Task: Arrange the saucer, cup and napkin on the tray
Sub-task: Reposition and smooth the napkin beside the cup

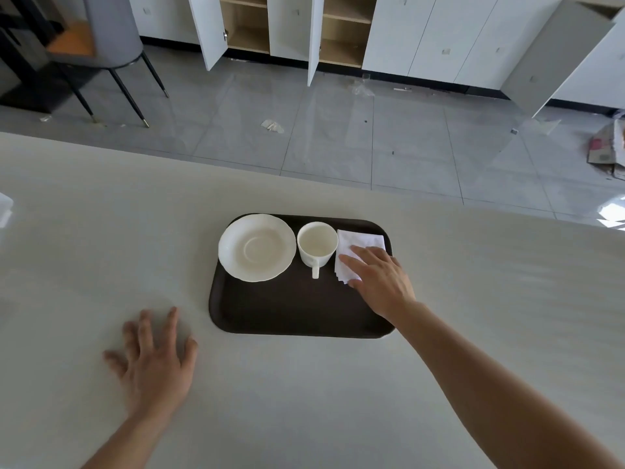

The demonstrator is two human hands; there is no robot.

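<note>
A dark brown tray (291,309) lies on the pale table. On its far left sits a white saucer (257,247), overhanging the tray's rim slightly. A white cup (317,243) stands upright beside it, handle pointing toward me. A folded white napkin (360,247) lies at the tray's far right. My right hand (380,280) rests flat on the napkin's near part, fingers spread, covering that corner. My left hand (154,358) lies palm down on the table, left of the tray, holding nothing.
The table's far edge (304,177) runs just beyond the tray, with grey tiled floor behind. White cabinets (345,32) with open doors line the back wall. A chair (111,45) stands at far left, and a cardboard box (605,150) lies at far right.
</note>
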